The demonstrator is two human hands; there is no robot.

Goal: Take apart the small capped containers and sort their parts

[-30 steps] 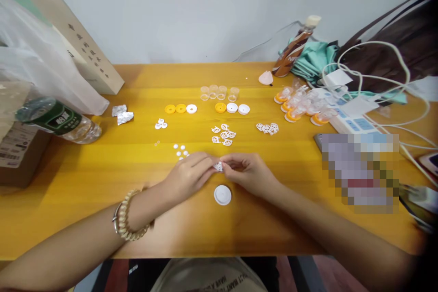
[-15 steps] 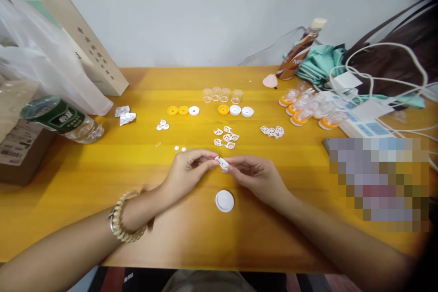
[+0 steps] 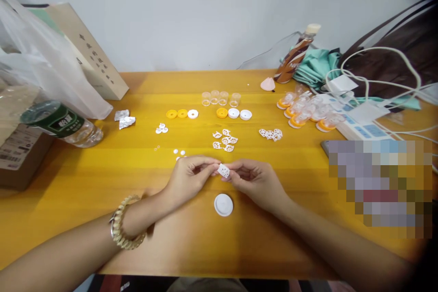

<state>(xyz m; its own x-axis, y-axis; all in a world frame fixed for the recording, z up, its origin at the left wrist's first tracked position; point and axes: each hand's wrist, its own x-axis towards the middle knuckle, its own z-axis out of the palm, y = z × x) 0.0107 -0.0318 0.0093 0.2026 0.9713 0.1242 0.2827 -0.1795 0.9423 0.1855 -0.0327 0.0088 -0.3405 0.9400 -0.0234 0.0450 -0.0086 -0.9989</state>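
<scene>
Wooden desk [image 3: 191, 242], pale wall [image 3: 191, 18] behind. Left hand [image 3: 188, 180] and right hand [image 3: 263, 183] pinch one small white openwork piece [image 3: 224, 171] from opposite sides, thumb against fingers, likely to steady it with its face visible. White round disc [image 3: 223, 205] lies just nearer the person. Farther out: loose openwork parts [image 3: 233, 140], round caps [image 3: 222, 112], clear cups [image 3: 223, 98], grouped by kind, presumably for easy picking. Clear-topped units [image 3: 297, 119] cluster right, seemingly parked aside.
</scene>
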